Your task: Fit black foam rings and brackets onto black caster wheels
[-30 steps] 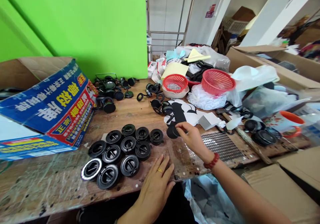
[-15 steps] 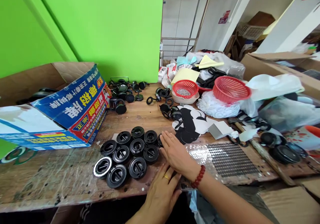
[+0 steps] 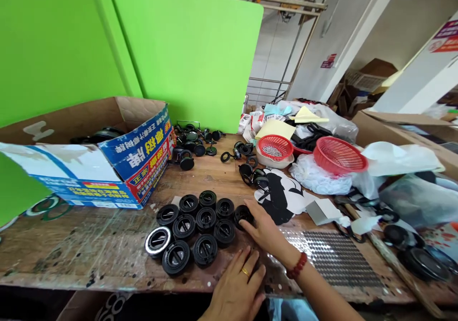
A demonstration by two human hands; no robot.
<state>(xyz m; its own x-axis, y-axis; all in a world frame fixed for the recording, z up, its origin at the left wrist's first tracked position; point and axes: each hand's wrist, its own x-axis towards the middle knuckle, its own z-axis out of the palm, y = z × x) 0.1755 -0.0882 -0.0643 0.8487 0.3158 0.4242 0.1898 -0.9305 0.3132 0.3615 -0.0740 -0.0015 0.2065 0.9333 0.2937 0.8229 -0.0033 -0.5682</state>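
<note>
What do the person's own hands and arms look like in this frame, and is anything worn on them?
Both hands are bare, with no gloves, and no sleeve shows on either forearm. The left hand wears a plain gold ring on one finger. The right hand has a bracelet of round dark-red beads around its wrist. No watch, markings or tape are visible.

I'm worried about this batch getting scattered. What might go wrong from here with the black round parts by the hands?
1. The right hand has its fingers on the end round part of a tightly packed cluster; a push may shove its neighbours out of line.
2. The front parts lie near the table edge, beside the left hand, so a nudge might tip one off.
</note>
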